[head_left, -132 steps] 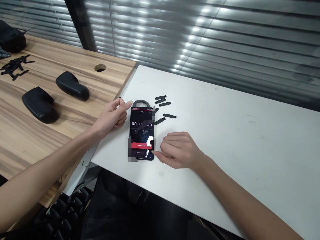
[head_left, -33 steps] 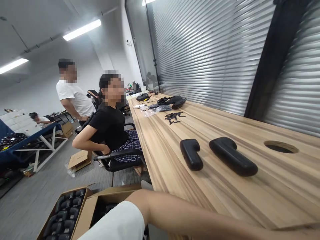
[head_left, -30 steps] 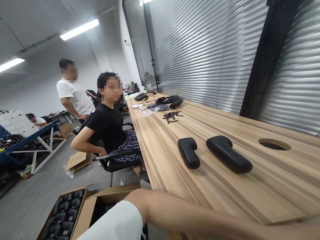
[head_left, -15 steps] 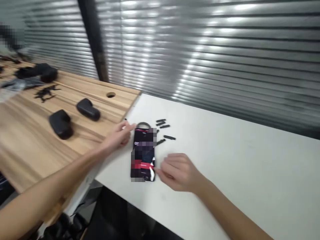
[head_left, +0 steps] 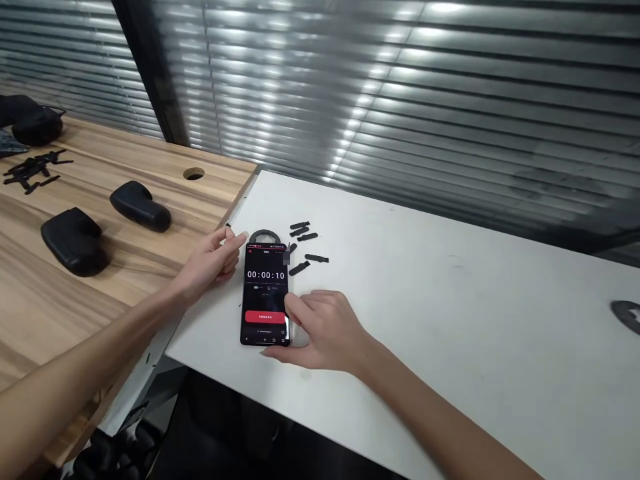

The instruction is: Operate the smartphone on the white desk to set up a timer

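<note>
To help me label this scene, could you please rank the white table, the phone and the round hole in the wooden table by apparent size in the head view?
1. White table
2. Phone
3. Round hole

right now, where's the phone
In the head view, the phone lies left of centre on the white table, between the left hand and right hand, its top end by a black ring.

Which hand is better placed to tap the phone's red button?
Probably the right hand: its fingers are at the phone, close to the red button; the left hand is by the phone's top left corner.
</note>
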The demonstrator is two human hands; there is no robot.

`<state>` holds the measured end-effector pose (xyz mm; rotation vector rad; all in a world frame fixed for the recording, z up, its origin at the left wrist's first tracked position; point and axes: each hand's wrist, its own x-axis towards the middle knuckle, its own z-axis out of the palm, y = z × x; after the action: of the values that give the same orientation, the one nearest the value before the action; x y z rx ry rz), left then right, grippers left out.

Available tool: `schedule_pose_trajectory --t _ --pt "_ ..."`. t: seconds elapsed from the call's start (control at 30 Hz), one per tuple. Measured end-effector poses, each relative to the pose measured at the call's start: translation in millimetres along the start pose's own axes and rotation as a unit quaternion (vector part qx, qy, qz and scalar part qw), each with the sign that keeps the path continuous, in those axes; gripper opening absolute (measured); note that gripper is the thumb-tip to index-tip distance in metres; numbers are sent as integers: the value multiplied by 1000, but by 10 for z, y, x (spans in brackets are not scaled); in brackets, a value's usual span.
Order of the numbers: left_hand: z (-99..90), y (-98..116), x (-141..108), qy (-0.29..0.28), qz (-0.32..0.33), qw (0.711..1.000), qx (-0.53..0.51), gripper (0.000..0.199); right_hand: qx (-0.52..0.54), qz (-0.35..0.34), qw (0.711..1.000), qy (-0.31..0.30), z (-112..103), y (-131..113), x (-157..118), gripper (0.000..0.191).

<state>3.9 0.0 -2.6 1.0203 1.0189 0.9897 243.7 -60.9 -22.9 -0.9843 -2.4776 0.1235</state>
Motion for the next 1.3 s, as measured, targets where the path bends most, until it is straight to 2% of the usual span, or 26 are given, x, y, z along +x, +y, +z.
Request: schedule_pose_trajectory --t 0.17,0.27,0.37,0.5,0.63,0.73,0.83,1.0,1.17,1.3 --pt "14 7 15 45 2 999 -23 50 -7 1 1000 0 11 -4 1 62" --pt "15 13 17 59 -2 998 -26 38 -14 -12 1000 2 14 23 -7 57" --pt "3 0 9 38 -2 999 9 30 -16 -33 999 4 17 39 -7 50" --pt "-6 -15 -7 -5 3 999 50 38 -18 -33 999 2 7 27 15 43" --pt "4 1 -18 -4 4 999 40 36 -11 -30 999 0 1 25 23 43" --pt "3 13 -18 2 -4 999 33 38 28 -38 998 30 10 56 4 41" --pt "-10 12 -16 -1 -2 999 49 40 51 -64 994 78 21 92 -17 27" --pt "-29 -4 -10 0 9 997 83 43 19 -99 993 55 14 100 -23 42" --pt "-58 -41 22 -10 35 989 142 43 7 -117 992 42 -20 81 11 48" --pt "-49 -7 -17 5 42 981 190 40 9 -140 989 46 -53 82 56 48"
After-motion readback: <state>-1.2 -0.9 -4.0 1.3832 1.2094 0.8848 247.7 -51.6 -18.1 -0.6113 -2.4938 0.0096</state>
